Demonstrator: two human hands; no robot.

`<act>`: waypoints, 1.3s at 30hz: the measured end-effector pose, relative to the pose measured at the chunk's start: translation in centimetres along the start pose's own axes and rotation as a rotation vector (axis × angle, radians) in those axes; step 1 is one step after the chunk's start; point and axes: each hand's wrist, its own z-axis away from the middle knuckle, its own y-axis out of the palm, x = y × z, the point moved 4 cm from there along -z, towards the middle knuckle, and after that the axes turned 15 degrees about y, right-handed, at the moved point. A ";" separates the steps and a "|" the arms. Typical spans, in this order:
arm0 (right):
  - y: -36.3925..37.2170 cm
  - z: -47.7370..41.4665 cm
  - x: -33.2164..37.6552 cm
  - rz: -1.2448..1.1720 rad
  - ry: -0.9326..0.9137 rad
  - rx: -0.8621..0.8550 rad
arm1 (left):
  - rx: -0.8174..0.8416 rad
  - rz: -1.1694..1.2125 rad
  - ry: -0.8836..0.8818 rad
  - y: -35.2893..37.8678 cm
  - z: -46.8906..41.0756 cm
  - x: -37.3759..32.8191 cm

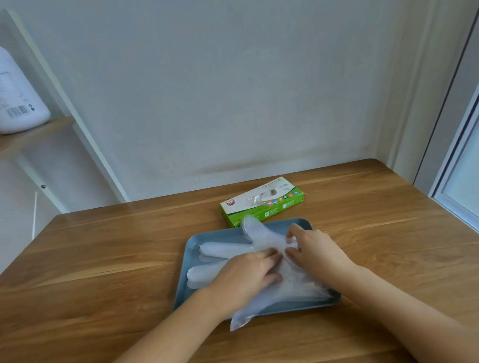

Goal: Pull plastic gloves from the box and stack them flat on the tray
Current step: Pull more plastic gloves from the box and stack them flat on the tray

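A blue-grey tray [202, 241] lies on the wooden table with clear plastic gloves [221, 248] piled on it, their fingers pointing left and one cuff hanging over the near rim. My left hand [243, 273] rests flat on the gloves with straight fingers. My right hand [314, 249] sits beside it, its fingertips pinching a fold of the top glove. Behind the tray stands the green and white glove box [263, 205], with a glove poking out of its top slot.
The wooden table [100, 267] runs to a white wall at the back. A shelf at the far left carries a white jug [10, 91]. A window frame [466, 189] borders the table's right side.
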 end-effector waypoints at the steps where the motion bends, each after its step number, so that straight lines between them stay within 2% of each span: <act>1: 0.0 0.0 0.0 -0.001 0.003 0.001 | 0.046 -0.046 -0.041 -0.1 0.1 0.3; 6: 0.0 0.3 0.1 0.037 0.010 -0.006 | 0.198 -0.129 -0.256 -0.7 0.6 1.6; 8: -0.5 0.9 0.2 0.124 -0.028 -0.092 | 0.212 -0.135 -0.285 -0.8 0.7 1.8; 10: -1.2 1.5 0.7 0.215 -0.180 -0.255 | 0.227 -0.131 -0.288 -0.9 0.7 1.7; 12: -1.5 2.3 1.4 0.159 -0.393 -0.330 | 0.242 -0.122 -0.284 -1.0 0.7 1.7; 14: -0.9 2.9 1.6 0.134 -0.491 -0.145 | 0.254 -0.130 -0.279 -1.1 0.8 1.9; 16: 0.9 3.2 0.8 0.228 -0.436 0.130 | 0.250 -0.146 -0.276 -1.3 1.3 2.0; 17: 1.4 3.3 0.5 0.311 -0.431 0.182 | 0.230 -0.142 -0.273 -1.5 1.6 2.0; 21: 1.8 3.2 0.3 0.476 -0.399 0.215 | 0.121 -0.050 -0.179 -1.6 1.9 0.8; 24: 1.9 3.3 0.5 0.537 -0.384 0.218 | 0.126 0.022 -0.107 -0.3 1.4 -0.5; 30: 1.3 3.0 0.7 0.598 -0.360 0.282 | 0.244 0.037 -0.224 1.0 3.1 2.4; 39: 0.1 1.7 0.9 0.618 -0.404 0.417 | 0.456 -0.026 -0.373 -1.9 7.7 5.7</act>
